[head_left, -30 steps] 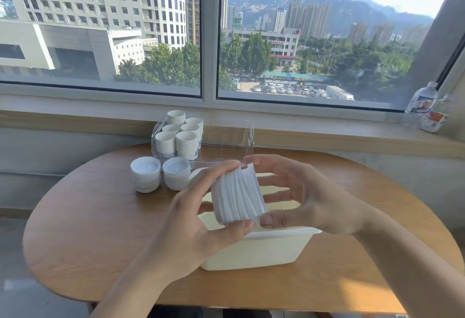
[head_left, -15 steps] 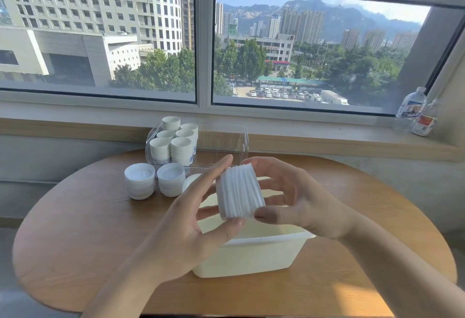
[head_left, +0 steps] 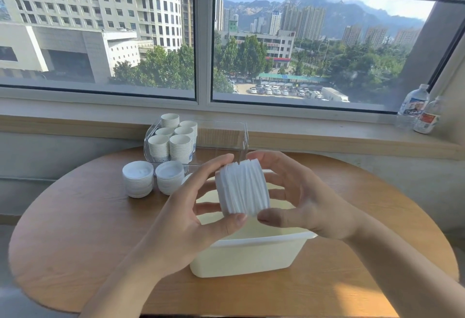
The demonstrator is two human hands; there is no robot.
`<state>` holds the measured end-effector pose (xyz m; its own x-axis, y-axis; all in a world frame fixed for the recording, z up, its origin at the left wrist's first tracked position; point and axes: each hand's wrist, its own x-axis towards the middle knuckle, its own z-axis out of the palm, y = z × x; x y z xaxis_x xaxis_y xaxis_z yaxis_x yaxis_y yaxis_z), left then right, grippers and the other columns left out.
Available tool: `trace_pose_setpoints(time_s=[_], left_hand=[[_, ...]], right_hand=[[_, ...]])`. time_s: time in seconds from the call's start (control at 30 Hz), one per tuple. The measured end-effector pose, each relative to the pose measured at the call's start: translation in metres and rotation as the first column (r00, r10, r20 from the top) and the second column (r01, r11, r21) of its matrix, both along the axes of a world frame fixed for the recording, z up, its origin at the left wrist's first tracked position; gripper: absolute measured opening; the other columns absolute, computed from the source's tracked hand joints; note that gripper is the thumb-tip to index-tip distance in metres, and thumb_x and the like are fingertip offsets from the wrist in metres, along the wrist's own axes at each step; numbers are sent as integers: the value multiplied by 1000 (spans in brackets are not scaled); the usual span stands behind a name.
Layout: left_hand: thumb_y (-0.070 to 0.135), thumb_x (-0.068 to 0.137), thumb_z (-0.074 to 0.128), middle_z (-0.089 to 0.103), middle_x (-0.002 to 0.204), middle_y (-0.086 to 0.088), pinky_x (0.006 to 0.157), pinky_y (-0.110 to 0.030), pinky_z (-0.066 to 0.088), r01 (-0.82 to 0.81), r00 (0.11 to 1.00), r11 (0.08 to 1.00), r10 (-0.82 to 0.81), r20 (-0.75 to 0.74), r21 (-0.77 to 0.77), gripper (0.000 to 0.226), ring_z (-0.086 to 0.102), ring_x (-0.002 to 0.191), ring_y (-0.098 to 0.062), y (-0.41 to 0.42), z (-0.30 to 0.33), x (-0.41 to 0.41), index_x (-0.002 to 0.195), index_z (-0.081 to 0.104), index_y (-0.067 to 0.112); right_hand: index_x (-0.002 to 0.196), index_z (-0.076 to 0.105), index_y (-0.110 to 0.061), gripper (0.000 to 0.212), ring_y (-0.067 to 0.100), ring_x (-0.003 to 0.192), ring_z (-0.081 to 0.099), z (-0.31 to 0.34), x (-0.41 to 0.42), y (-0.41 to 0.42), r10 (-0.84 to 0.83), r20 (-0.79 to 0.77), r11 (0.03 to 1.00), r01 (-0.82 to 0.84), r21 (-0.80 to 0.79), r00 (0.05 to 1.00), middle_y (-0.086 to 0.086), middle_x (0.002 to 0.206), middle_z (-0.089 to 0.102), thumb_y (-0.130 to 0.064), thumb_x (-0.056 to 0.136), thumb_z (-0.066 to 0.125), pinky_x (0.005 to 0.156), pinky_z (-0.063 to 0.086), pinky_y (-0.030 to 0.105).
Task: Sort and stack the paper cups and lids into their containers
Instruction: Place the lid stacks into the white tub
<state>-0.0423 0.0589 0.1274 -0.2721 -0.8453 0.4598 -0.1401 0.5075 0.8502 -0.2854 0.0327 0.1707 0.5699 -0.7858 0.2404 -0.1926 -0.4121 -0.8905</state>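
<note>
A sideways stack of white lids [head_left: 242, 188] sits between both hands, above the cream bin [head_left: 247, 254] on the desk [head_left: 75, 237]. Two more lid stacks [head_left: 138, 179] stand beside the clear container [head_left: 221, 136] holding six cup stacks [head_left: 180, 148]. The left hand [head_left: 186, 219] and right hand [head_left: 302, 202] each grip the held stack with curled fingers and thumb.

- single head cam, wide-angle, looks forward and down across round wooden table [head_left: 75, 229] toward window [head_left: 201, 41]
- close on both hands at frame centre
- no second view, so no overlap
</note>
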Motion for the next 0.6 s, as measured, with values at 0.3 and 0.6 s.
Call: trace_pose_setpoints(time_s=[0.3, 0.6], left_hand=[[27, 67, 93, 60, 142, 19, 96, -30, 57, -11, 1000, 1000, 11, -16, -26, 82, 56, 135, -10, -3, 0, 0, 137, 55, 50], [31, 72, 93, 53, 146, 21, 99, -20, 53, -46, 985, 988, 69, 158, -144, 94, 52, 138, -10, -11, -7, 5, 148, 43, 56]], right_hand=[[144, 50, -16, 75, 28, 133, 61, -2, 5, -2, 0, 25, 999, -1, 38, 1000, 4, 144, 60, -5, 78, 84, 108, 51, 55], [150, 51, -23, 79, 16, 137, 57, -2, 16, -9, 0, -80, 1000, 0, 6, 997, -6, 144, 63, -11, 81, 87, 113, 48, 48]])
